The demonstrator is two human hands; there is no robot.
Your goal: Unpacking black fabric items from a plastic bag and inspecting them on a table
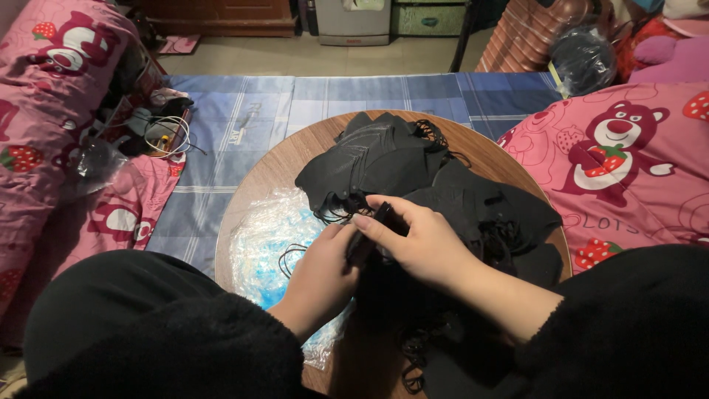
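- The left hand [323, 272] and right hand [413, 240] meet over the near middle of a round wooden table [258, 177].
- Both hands pinch one black mask [367, 238], folded into a narrow strip between them; the right thumb and forefinger close on its upper end, and the left fingers curl around its lower part.
- The hands touch each other around the mask, with neither spread flat.
- A thin black ear loop [289, 256] trails from the left hand onto a clear plastic bag [266, 236] with a blue tint, which lies crumpled on the left part of the table.
- A pile of black masks [384, 159] covers the far and right parts of the table, just beyond the hands, with tangled loops at its edges.
- More black masks lie near the table's close edge, under the right forearm.
- The table stands on a blue checked sheet [244, 118].
- Pink blankets [635, 155] printed with bears and strawberries lie on both sides.
- Coiled cables [166, 133] sit at the left, well apart from the hands.
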